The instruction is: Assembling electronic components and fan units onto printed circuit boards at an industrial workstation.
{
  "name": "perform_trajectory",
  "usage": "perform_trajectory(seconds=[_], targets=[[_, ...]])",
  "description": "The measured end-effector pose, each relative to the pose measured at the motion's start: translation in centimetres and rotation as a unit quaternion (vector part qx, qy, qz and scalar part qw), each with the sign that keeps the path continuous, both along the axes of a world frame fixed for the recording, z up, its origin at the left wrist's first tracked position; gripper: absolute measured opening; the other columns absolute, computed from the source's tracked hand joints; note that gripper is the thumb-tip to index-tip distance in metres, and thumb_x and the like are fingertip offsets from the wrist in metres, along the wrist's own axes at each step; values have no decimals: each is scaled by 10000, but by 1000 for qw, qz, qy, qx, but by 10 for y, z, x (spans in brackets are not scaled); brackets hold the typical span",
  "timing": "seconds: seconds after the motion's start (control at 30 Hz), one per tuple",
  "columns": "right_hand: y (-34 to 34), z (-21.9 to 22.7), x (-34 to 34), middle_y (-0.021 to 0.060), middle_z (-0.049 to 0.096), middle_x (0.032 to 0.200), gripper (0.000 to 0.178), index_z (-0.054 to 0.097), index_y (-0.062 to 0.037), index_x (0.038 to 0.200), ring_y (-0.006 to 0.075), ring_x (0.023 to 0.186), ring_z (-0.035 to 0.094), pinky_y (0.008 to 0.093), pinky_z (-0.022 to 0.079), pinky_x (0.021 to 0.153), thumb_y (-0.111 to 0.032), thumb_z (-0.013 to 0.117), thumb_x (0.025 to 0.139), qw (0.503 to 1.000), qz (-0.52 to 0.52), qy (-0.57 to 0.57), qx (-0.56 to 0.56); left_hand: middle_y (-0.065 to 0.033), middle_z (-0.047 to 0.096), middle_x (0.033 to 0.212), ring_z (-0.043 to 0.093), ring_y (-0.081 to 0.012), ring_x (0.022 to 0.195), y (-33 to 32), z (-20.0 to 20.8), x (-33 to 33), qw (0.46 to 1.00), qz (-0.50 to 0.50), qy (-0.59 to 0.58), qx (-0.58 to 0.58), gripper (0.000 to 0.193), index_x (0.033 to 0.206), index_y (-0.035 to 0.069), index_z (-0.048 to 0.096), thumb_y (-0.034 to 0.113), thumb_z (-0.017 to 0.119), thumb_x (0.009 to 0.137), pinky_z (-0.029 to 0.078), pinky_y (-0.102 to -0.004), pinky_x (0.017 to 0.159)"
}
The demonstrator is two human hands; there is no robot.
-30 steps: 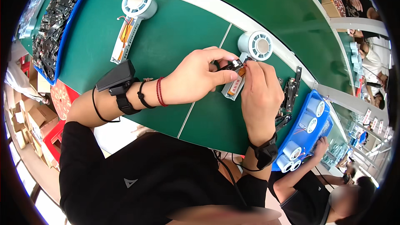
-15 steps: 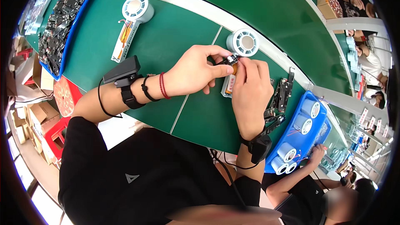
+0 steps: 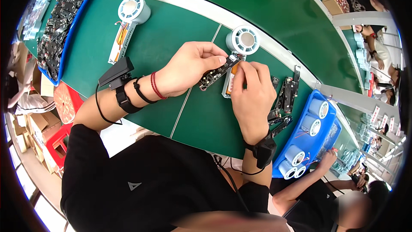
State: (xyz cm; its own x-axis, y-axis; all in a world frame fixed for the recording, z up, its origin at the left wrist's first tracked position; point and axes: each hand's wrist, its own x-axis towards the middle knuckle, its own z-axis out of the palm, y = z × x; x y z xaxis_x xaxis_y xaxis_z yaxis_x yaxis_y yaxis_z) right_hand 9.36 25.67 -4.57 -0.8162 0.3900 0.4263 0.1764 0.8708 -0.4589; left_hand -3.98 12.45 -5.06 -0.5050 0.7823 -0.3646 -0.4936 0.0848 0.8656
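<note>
Between thumb and fingers, my left hand (image 3: 189, 66) grips a long black circuit board (image 3: 214, 75), slanted with one end toward the fan. My right hand (image 3: 254, 96) is closed in a pinch at the board's upper right end; its fingertips hide whatever they hold. Just beyond both hands lies a pale blue handheld fan (image 3: 243, 41), its round head away from me. Its narrow handle (image 3: 227, 89) points toward me, partly covered by my right hand, with an orange part showing inside.
Several black circuit boards (image 3: 288, 92) lie right of my right hand. A second fan (image 3: 134, 10) with its handle opened rests at left, near a blue tray (image 3: 74, 30) heaped with boards. A blue bin (image 3: 296, 122) of fan heads stands at right, beside a co-worker's hand (image 3: 328, 159).
The circuit board has swung into fuller view, now slanting down to the left below my left hand. My right hand has shifted slightly left and down. The whole view has moved a little.
</note>
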Motion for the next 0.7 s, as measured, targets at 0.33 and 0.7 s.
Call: perform_trajectory(seconds=[0.33, 0.7], targets=[[1, 1, 2, 92, 656, 1033, 165, 714, -17, 1086, 203, 786, 684, 310, 548, 666, -30, 685, 924, 985, -29, 1, -170, -46, 665, 841, 641, -94, 631, 7, 8, 7, 998, -35, -32, -31, 146, 1024, -25, 639, 119, 656, 1005, 516, -236, 472], [11, -3, -2, 43, 711, 963, 163, 686, 23, 1123, 78, 825, 637, 215, 510, 738, -30, 677, 970, 893, -103, 17, -437, -77, 641, 720, 629, -122, 516, 23, 11, 12, 992, -59, 107, -32, 157, 999, 7, 472, 114, 578, 1042, 515, -271, 434]])
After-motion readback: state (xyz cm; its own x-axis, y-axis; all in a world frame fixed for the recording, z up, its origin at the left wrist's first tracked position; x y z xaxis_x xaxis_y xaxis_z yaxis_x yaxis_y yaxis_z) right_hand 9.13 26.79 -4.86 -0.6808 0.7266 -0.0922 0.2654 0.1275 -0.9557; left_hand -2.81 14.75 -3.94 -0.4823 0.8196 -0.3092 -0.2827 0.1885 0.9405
